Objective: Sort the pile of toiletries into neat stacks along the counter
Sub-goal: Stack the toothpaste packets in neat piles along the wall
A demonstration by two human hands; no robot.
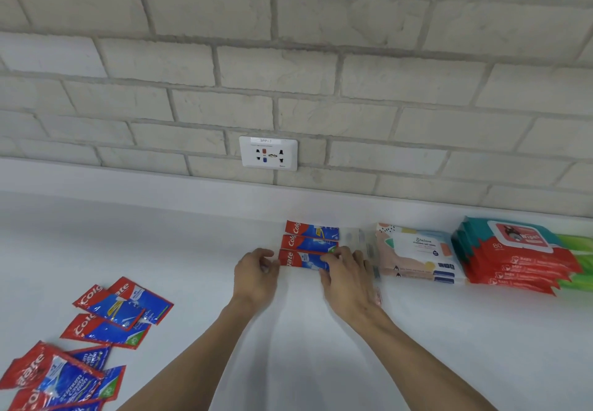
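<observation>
Left grip (256, 271) and right grip (348, 274) are clasping the nearest Colgate sachet (303, 260) on the worktop (192, 234), beside finished wipes stacks (500, 263) rightward; the sachet pile (96, 330) near left is waiting unsorted

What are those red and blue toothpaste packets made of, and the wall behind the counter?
The toothpaste packets look like thin glossy plastic or foil film: flat, crinkled, with glints. The wall looks like matte painted brick or brick-look cladding: rough faces, sunken joints.
</observation>
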